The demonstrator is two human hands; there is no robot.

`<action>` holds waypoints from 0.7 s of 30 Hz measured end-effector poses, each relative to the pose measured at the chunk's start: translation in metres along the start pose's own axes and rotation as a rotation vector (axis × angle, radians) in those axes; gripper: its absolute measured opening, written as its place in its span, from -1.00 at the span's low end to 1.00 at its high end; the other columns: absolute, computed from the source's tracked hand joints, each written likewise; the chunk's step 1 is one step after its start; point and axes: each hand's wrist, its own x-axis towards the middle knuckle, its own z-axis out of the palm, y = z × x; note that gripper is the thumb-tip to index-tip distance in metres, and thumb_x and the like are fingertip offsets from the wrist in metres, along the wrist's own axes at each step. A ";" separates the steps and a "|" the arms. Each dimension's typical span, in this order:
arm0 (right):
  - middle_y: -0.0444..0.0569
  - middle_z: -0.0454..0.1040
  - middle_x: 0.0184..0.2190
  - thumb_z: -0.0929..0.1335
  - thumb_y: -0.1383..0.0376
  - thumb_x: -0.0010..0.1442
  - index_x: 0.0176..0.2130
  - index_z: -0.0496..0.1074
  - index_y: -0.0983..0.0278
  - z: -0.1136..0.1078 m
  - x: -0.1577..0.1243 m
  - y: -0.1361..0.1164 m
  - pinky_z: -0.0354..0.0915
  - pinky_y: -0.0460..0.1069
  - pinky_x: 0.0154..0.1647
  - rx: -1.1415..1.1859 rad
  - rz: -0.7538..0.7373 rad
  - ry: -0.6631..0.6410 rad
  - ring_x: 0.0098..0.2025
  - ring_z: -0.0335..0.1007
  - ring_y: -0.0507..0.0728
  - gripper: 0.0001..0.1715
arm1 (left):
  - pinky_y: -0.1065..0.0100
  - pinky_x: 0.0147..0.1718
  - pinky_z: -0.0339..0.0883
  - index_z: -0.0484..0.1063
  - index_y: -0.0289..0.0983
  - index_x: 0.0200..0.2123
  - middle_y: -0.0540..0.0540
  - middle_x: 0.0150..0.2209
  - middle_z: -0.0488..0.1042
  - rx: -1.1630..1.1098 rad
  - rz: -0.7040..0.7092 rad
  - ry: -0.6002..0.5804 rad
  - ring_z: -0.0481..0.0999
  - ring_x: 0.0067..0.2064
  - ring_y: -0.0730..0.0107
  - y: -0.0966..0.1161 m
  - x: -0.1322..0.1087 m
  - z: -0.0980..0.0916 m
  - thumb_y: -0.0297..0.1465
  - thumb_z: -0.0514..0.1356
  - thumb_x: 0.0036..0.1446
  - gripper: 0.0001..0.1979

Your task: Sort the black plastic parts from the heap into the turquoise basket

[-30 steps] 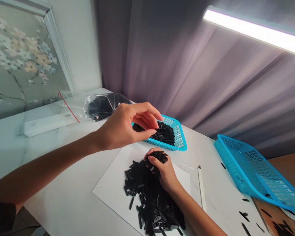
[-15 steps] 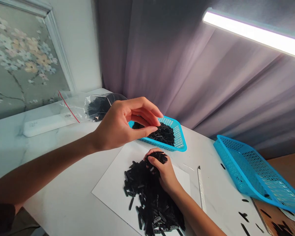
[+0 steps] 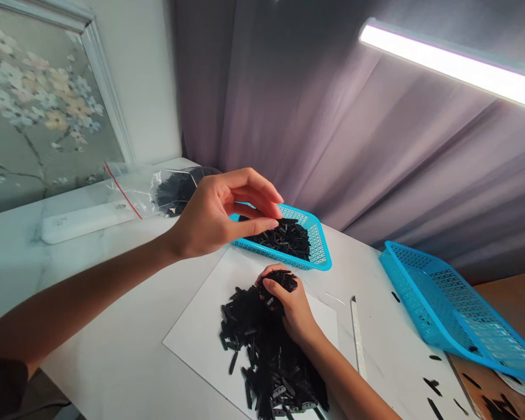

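Note:
My left hand (image 3: 227, 213) is raised over the near blue basket (image 3: 321, 245), thumb and fingertips pinched on a thin black strip (image 3: 289, 221) that sticks out to the right. Inside that basket lies a heap of similar black strips (image 3: 284, 239). Lower down, my right hand (image 3: 295, 300) is curled around a handful of small black strips (image 3: 282, 284), palm side up. It rests against a larger pile of the strips (image 3: 266, 350) on a white sheet (image 3: 201, 326). A few strips in the pile show pale sides with small holes.
A second blue basket (image 3: 441, 303) stands at the right, with loose strips (image 3: 432, 385) scattered near it. A white-handled knife-like tool (image 3: 357, 338) lies right of the sheet. At the back left, a clear zip bag (image 3: 175, 189) of black pieces leans over a white block (image 3: 85, 221).
My left hand has shifted slightly up and left, and a black strip now shows at its fingertips. My right hand stays put around its handful.

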 end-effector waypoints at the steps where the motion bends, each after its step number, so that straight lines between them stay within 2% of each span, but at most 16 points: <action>1: -0.09 0.51 -0.41 0.51 0.13 0.04 -0.33 0.51 0.23 0.000 0.000 0.000 0.21 -0.04 -0.48 0.001 0.006 0.001 -0.46 0.37 0.09 -0.74 | 0.37 -0.18 0.62 0.52 -0.24 -0.24 0.02 -0.29 0.58 -0.007 0.006 0.014 0.65 -0.23 0.40 -0.002 0.001 0.000 -0.43 0.42 0.03 -0.78; 6: -0.08 0.51 -0.42 0.50 0.13 0.04 -0.32 0.50 0.24 0.001 0.000 0.000 0.17 -0.06 -0.53 0.008 0.008 -0.003 -0.47 0.37 0.08 -0.74 | 0.39 -0.16 0.59 0.49 -0.27 -0.23 0.00 -0.28 0.58 -0.015 0.028 0.014 0.64 -0.20 0.41 -0.019 0.004 0.002 -0.44 0.41 0.05 -0.78; 8: -0.08 0.50 -0.41 0.50 0.14 0.05 -0.32 0.50 0.24 0.001 0.000 0.000 0.16 -0.07 -0.54 0.010 0.011 -0.001 -0.46 0.37 0.08 -0.75 | 0.35 -0.12 0.58 0.48 -0.28 -0.20 -0.03 -0.25 0.59 0.071 0.049 0.021 0.62 -0.17 0.40 -0.033 0.005 0.003 -0.44 0.35 0.12 -0.83; 10: -0.08 0.50 -0.41 0.50 0.15 0.04 -0.32 0.50 0.24 0.001 -0.001 0.000 0.15 -0.07 -0.55 0.009 0.016 0.003 -0.46 0.37 0.08 -0.75 | 0.30 -0.07 0.54 0.49 -0.29 -0.18 -0.08 -0.19 0.59 0.250 0.076 -0.014 0.60 -0.14 0.39 -0.051 0.007 0.003 -0.48 0.26 0.19 -0.88; 12: -0.08 0.50 -0.41 0.50 0.15 0.05 -0.31 0.49 0.24 0.000 -0.001 0.001 0.15 -0.07 -0.55 0.000 0.014 0.007 -0.45 0.37 0.08 -0.74 | 0.24 -0.04 0.49 0.51 -0.31 -0.16 -0.14 -0.12 0.59 0.445 0.068 -0.167 0.57 -0.11 0.34 -0.066 0.007 0.003 -0.51 0.23 0.20 -0.86; 14: -0.07 0.50 -0.39 0.50 0.14 0.06 -0.30 0.49 0.24 0.000 -0.001 0.001 0.14 -0.07 -0.55 -0.021 0.010 0.007 -0.45 0.36 0.08 -0.74 | 0.29 -0.13 0.48 0.54 -0.31 -0.19 -0.12 -0.16 0.60 0.488 0.042 -0.307 0.57 -0.17 0.34 -0.074 0.007 0.005 -0.50 0.25 0.18 -0.88; 17: -0.06 0.50 -0.38 0.50 0.12 0.08 -0.29 0.49 0.25 -0.001 -0.001 0.003 0.14 -0.07 -0.54 -0.046 -0.006 0.014 -0.44 0.35 0.08 -0.72 | 0.43 -0.31 0.41 0.57 -0.26 -0.23 -0.02 -0.28 0.62 0.415 0.006 -0.562 0.57 -0.27 0.43 -0.070 0.002 0.010 -0.43 0.29 0.19 -0.93; 19: -0.08 0.48 -0.40 0.51 0.11 0.06 -0.30 0.49 0.25 -0.002 0.000 0.004 0.14 -0.07 -0.52 -0.050 -0.032 0.024 -0.45 0.31 0.06 -0.70 | 0.45 -0.34 0.37 0.57 -0.26 -0.21 -0.02 -0.30 0.60 0.383 -0.013 -0.733 0.56 -0.27 0.43 -0.063 -0.003 0.014 -0.39 0.31 0.20 -0.90; 21: -0.12 0.44 -0.43 0.54 0.14 0.02 -0.33 0.49 0.27 -0.002 0.001 0.005 0.16 -0.08 -0.50 -0.031 -0.047 0.030 -0.45 0.27 0.04 -0.69 | 0.41 -0.31 0.34 0.56 -0.28 -0.18 -0.05 -0.28 0.59 0.405 0.005 -0.824 0.54 -0.26 0.39 -0.060 -0.007 0.018 -0.39 0.34 0.17 -0.85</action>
